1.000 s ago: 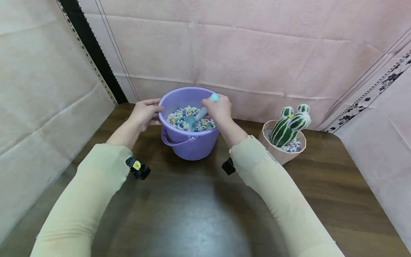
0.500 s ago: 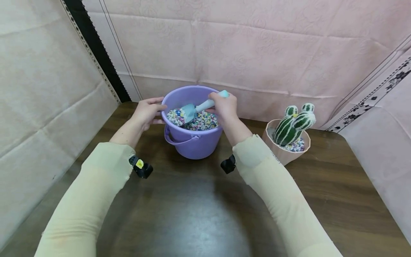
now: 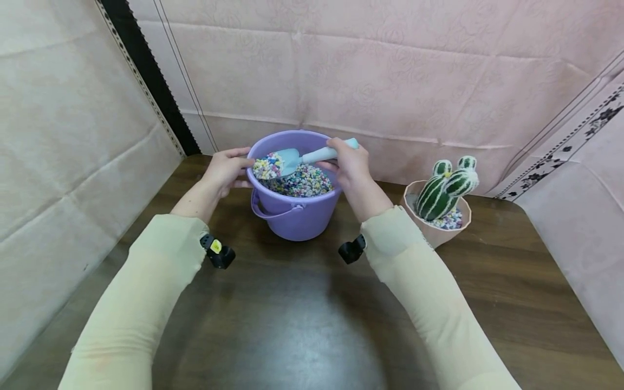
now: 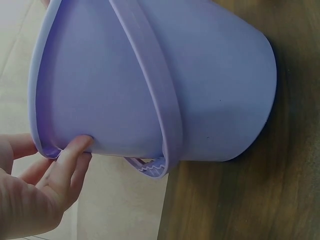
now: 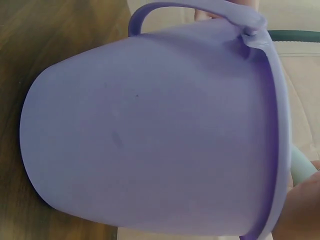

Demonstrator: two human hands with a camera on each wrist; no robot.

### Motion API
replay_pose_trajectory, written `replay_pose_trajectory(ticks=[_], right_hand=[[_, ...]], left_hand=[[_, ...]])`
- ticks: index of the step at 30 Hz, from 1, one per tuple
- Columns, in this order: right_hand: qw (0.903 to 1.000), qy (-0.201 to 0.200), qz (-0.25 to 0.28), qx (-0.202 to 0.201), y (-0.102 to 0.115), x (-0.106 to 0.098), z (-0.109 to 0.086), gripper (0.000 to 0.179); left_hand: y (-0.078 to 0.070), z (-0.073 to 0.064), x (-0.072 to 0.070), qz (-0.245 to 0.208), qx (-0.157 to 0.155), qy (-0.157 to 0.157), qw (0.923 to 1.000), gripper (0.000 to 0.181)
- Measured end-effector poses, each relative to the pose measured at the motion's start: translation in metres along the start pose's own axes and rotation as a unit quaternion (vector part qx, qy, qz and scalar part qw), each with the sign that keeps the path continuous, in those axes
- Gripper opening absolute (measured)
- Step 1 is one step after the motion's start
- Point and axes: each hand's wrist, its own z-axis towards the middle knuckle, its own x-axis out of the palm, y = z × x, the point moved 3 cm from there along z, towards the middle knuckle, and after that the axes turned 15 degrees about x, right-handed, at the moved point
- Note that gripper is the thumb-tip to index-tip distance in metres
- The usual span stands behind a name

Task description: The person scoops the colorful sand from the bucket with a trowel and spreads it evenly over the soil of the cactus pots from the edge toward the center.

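A purple bucket (image 3: 302, 219) stands on the table, holding many small multicoloured beads (image 3: 312, 183). My left hand (image 3: 224, 172) grips its rim at the left side; in the left wrist view, fingers (image 4: 75, 155) lie against the outer wall just under the rim. Over the bucket's mouth, my right hand (image 3: 352, 167) holds a light blue toy shovel (image 3: 317, 156) by its handle. The shovel's blade points left and carries a heap of beads. In the right wrist view the bucket wall hides most of the shovel, leaving a bit of handle (image 5: 302, 166) beside the hand.
To the right stands a pale pink pot (image 3: 434, 234) with a knitted green-and-white cactus (image 3: 439, 192) and beads inside. The bucket's handle (image 3: 278, 215) hangs down in front. A pale cloth (image 3: 365, 81) closes off the back of the wooden table (image 3: 292, 314).
The shovel has risen out of the beads with a load and levelled, its handle moving to the right with my right hand. The left hand stays at the rim.
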Motion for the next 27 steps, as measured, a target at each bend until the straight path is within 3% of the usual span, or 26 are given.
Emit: replay_pose_trajectory(ticks=[6, 15, 27], right_hand=[[0.9992, -0.001, 0.038, 0.006, 0.004, -0.008, 0.002, 0.009], [0.9969, -0.004, 0.074, 0.025, 0.005, -0.015, 0.002, 0.009], [0.9933, 0.010, 0.114, 0.010, 0.018, -0.028, -0.003, 0.009]], left_hand=[[0.000, 0.000, 0.001, 0.004, -0.002, -0.002, 1.0000, 0.051], [0.001, -0.002, 0.001, 0.000, -0.002, -0.003, 1.0000, 0.051], [0.000, -0.002, 0.004, 0.011, -0.006, -0.013, 0.9998, 0.050]])
